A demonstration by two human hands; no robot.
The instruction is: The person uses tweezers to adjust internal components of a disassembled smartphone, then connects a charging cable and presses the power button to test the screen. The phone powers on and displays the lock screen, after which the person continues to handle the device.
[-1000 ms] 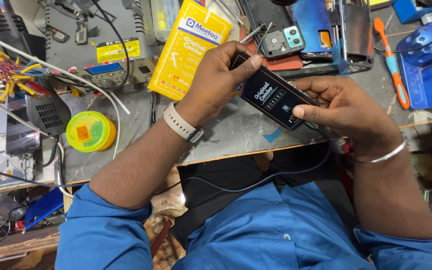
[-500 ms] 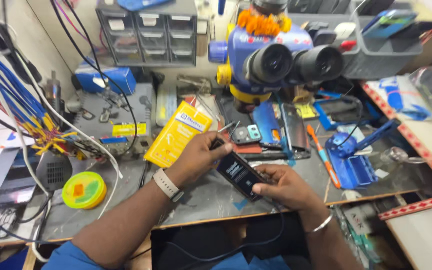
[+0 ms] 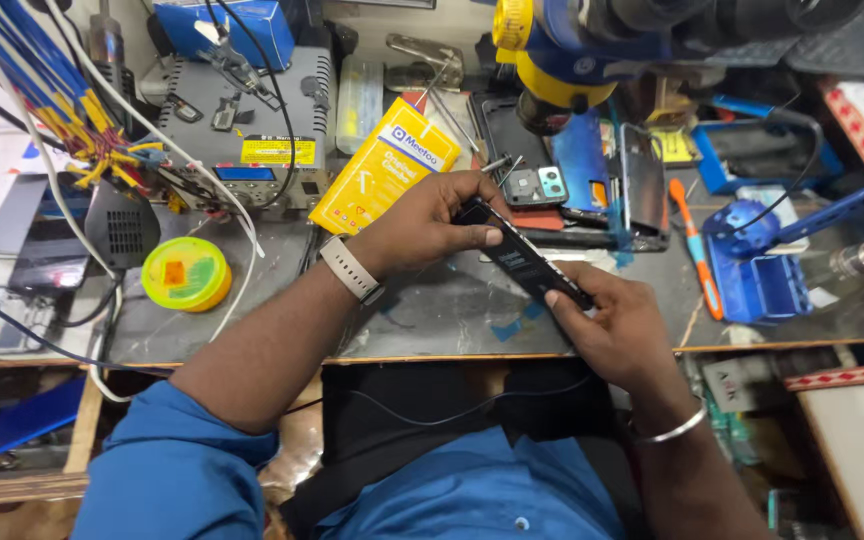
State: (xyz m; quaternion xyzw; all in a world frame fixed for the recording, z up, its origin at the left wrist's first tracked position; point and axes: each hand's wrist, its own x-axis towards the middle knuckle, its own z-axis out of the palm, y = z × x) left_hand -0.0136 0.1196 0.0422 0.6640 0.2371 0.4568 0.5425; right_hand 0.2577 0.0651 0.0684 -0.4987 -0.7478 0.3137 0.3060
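Observation:
Both of my hands hold a slim black phone battery [image 3: 525,263] edge-on above the grey workbench [image 3: 432,310]. My left hand [image 3: 430,222], with a pale watch on its wrist, grips the battery's upper end, thumb lying across it. At the lower end my right hand [image 3: 614,325], with a metal bangle on its wrist, pinches the battery between its fingertips. Just behind the battery lies an opened phone [image 3: 537,185] showing its camera module, with tweezers [image 3: 497,162] beside it.
A yellow box [image 3: 384,168] leans behind my left hand. A grey soldering station [image 3: 252,125] and a yellow round tin [image 3: 187,273] stand at the left. A blue-and-yellow microscope [image 3: 592,50] hangs overhead. An orange tool [image 3: 694,245] and a blue holder [image 3: 767,270] lie at the right.
The battery has turned from label-up to edge-on in my hands. The camera has dipped back down and closer to the bench.

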